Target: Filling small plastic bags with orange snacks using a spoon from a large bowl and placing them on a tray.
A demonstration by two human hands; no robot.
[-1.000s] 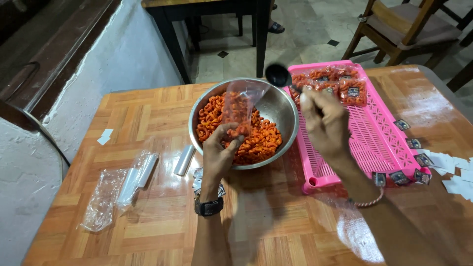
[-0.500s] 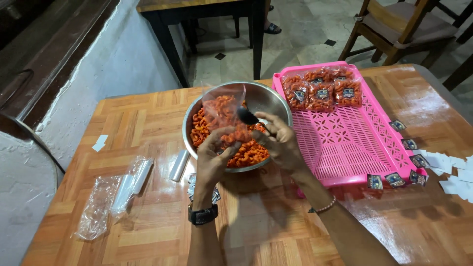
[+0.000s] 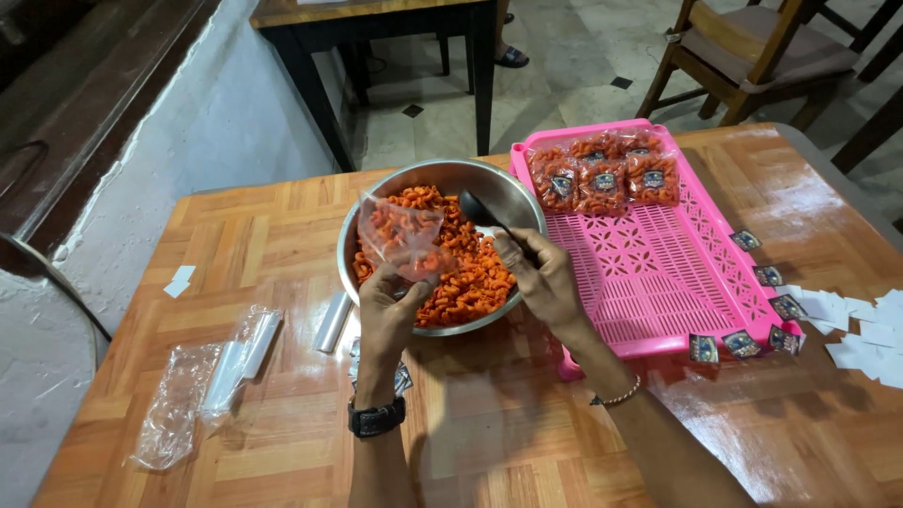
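Landmark: steel bowl (image 3: 442, 246) of orange curled snacks (image 3: 470, 277), mid-counter (image 3: 282, 442).

Far left of bowl: loose clear bag stock (image 3: 202, 390) lay flat on the counter, plus a small roll of bags (image 3: 334, 322) just beside the bowl's left rim.

Left hand (image 3: 388, 315) was at the bowl's near-left rim, fingers pinched shut on a small clear bag (image 3: 403, 235), held over the snacks, partly filled, mouth facing the spoon.

Right hand (image 3: 546, 277) was over the bowl's near-right rim, fingers closed around the handle of a black spoon (image 3: 480, 209); spoon head sat above the snacks, just right of the bag mouth.

Right of bowl: pink slotted tray (image 3: 658, 282) touching the rim, three sealed snack packs (image 3: 602, 179) in its far corner, small labels (image 3: 752, 339) along its right and near edges.

Judgement: best to keep the bag mouth wide and low over the bowl, tip the spoon inside the mouth so spills fall back in.
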